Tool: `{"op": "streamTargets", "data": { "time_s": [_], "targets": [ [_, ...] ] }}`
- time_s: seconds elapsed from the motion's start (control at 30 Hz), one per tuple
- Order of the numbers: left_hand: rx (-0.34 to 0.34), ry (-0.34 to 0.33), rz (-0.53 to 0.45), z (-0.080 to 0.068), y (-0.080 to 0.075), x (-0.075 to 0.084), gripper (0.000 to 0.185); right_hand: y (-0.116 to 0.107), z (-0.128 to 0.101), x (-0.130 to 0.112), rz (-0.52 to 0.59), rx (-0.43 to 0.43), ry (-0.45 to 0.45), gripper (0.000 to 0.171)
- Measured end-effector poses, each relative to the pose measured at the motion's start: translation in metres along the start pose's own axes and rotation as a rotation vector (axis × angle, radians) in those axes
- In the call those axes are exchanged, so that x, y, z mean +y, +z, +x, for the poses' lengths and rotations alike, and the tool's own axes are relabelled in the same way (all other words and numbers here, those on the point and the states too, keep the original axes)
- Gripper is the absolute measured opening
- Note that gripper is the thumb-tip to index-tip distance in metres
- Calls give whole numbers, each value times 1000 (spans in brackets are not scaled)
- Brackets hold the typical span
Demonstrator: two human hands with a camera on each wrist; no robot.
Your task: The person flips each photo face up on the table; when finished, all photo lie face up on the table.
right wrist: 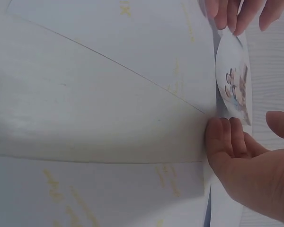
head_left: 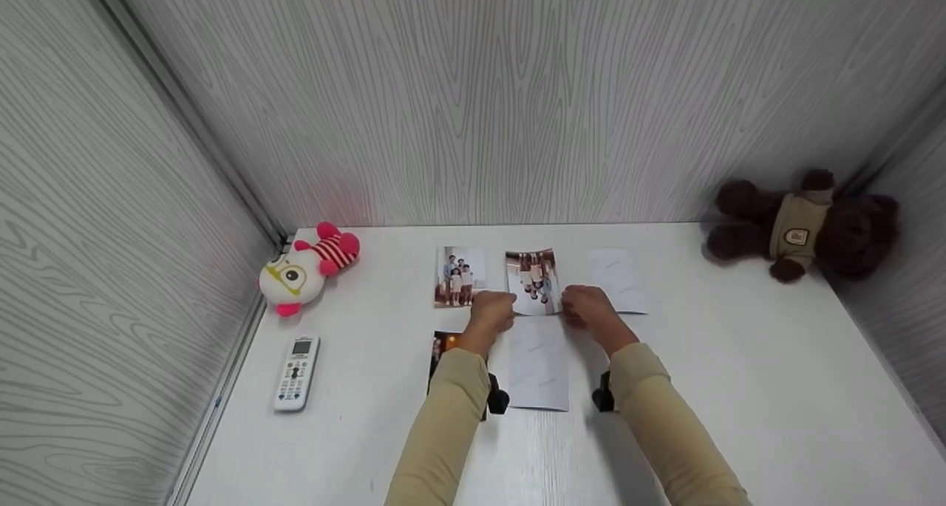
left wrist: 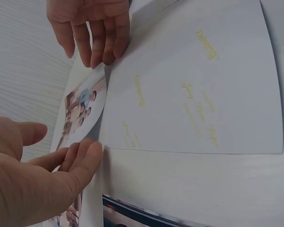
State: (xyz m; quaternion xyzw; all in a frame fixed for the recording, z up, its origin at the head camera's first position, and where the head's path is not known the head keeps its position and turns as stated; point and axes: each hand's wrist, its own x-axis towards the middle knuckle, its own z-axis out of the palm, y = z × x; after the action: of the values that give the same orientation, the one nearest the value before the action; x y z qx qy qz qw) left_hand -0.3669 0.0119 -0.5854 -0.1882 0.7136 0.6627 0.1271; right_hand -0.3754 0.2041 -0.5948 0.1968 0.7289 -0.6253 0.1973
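Blank sheet: nearest me, lower centre of frame, white back up w/ faint gold script.
L hand: I see straight fingers touching the photo's near-left corner, gripping nothing.
R hand: same at near-right corner, fingers straight.
Photo: mid-frame, face up, group pic, near edge bowed up.
Table: white; remote at left.
Room: grey woodgrain walls; brown teddy upper right.

My left forearm in its beige sleeve is covering most of the dark glossy photo print; the curling family photo's lower edge is hiding behind my fingertips; its faces are blurring beyond telling.
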Motion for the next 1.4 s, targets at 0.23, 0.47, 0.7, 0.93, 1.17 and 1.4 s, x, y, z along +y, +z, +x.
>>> {"op": "streamTargets", "data": {
  "time_s": [0.23, 0.47, 0.7, 0.93, 1.17, 1.4],
  "targets": [
    [3, -14, -4, -2, 5, -6, 6, -4, 0, 10, -51, 64, 34, 37],
    [-15, 32, -46, -5, 4, 1, 38, -4, -3, 1, -18, 54, 2, 33],
    [-90, 7, -244, -9, 7, 8, 54, 4, -13, -14, 265, 2, -28, 38],
    [-139, -9, -264, -11, 11, 5, 43, 15, -17, -15, 325, -69, -57, 38],
    [-135, 22, -250, -7, 4, 9, 37, 7, -17, -17, 338, -64, -87, 40],
    [-212, 15, -97, -5, -8, 10, 27, -15, -15, -9, 361, -39, -31, 48]
  ]
}}
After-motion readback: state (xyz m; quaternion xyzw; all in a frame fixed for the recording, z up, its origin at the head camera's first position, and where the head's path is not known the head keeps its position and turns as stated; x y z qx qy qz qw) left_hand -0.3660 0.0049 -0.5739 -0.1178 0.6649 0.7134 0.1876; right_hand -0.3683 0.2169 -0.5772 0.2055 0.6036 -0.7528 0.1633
